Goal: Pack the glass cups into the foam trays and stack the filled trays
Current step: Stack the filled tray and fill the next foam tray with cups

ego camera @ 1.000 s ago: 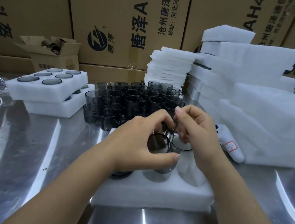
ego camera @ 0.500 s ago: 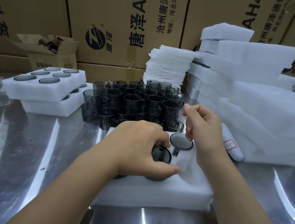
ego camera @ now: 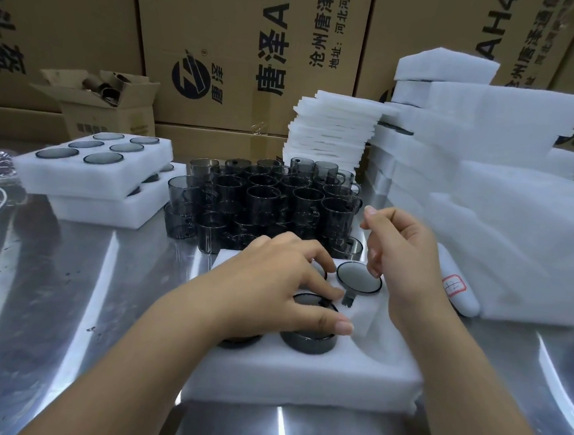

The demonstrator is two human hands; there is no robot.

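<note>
Left hand [ego camera: 273,285] lowered cup [ego camera: 307,342] into foam tray [ego camera: 300,379], cartons [ego camera: 256,60] printed 唐泽

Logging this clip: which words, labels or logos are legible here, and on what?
"唐泽 AH", cut off: middle carton.
"沧州唐泽通", cut off: same carton.
"地址:河北河间", cut off: same carton.
"唐泽" beside round logo: same carton.
Right carton, left carton: print cut off or blurred.
Red-bordered label on white object: handwriting unreadable.
Small open box: print too small.

- One head-worn wide-angle view looks forward and down from the near edge of the worktop [ego camera: 49,301].
- It sits close above the foam tray [ego camera: 300,383] there; cartons [ego camera: 244,42] behind the far edge fill the top.
</note>
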